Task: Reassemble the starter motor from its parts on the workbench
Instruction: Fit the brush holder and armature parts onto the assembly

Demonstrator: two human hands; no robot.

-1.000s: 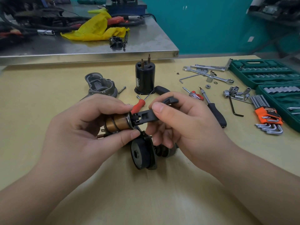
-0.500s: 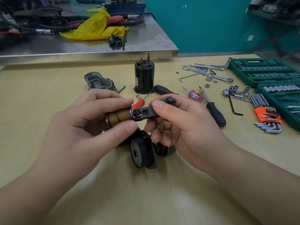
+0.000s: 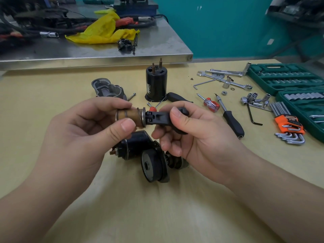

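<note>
My left hand (image 3: 84, 130) pinches a brown solenoid plunger (image 3: 130, 116) with a spring at its right end, held level above the bench. My right hand (image 3: 191, 130) grips the black plastic fork lever (image 3: 158, 118) that is hooked onto the plunger's end. Below both hands the black motor body with its round end plate (image 3: 152, 163) lies on the bench, its far end hidden by my right hand. Behind stand the upright black cylindrical housing (image 3: 156, 85) with two studs and the grey cast nose housing (image 3: 108, 89).
Loose bolts (image 3: 131, 97), a red-handled screwdriver (image 3: 210, 104) and a black-handled driver (image 3: 231, 120) lie behind my hands. Wrenches (image 3: 226, 79), sockets (image 3: 254, 100), orange hex keys (image 3: 289, 128) and green socket cases (image 3: 284, 78) fill the right side. A steel bench (image 3: 105, 55) borders the back.
Both hands have lifted the plunger and lever slightly and away from me. The plunger shows more between my left fingers, and the motor body below is more exposed.
</note>
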